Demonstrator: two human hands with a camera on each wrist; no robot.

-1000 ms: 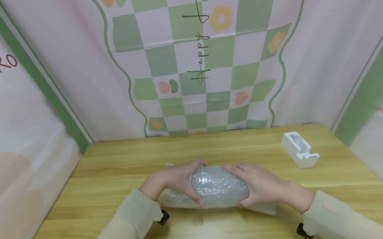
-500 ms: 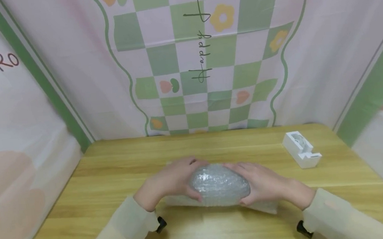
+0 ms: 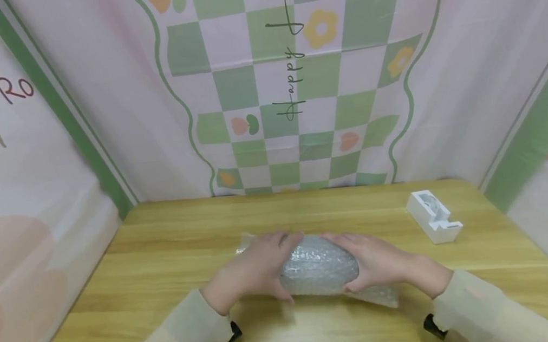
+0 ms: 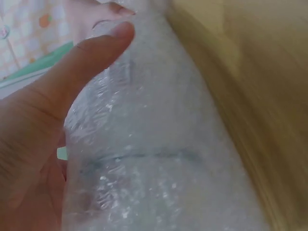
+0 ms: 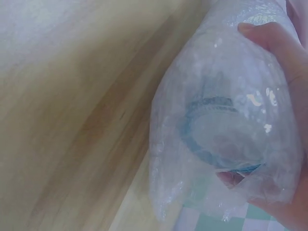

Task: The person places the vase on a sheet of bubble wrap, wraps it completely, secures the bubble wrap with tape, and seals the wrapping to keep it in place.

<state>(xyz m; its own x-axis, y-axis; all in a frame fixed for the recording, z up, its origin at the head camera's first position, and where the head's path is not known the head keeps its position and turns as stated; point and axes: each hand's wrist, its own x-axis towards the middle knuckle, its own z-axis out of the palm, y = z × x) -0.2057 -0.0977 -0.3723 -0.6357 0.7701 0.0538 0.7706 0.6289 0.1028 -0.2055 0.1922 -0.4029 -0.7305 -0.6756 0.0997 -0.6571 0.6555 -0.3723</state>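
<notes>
We held the bubble-wrapped bundle (image 3: 318, 269) at the middle of the wooden tabletop (image 3: 181, 230), our left hand (image 3: 262, 265) and right hand (image 3: 377, 260) curled around its opposite sides, while a white tape dispenser (image 3: 427, 224) sat near the far right corner.

Beyond the wrap (image 3: 319, 267) there is room over the table (image 3: 316, 210); the dispenser (image 3: 429, 222) blocks the far right, the curtain (image 3: 272, 95) the back.

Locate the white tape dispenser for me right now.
In the head view, the white tape dispenser sits on the right side of the table, near its far right corner, beyond the right hand holding the bubble-wrapped bundle.
</notes>
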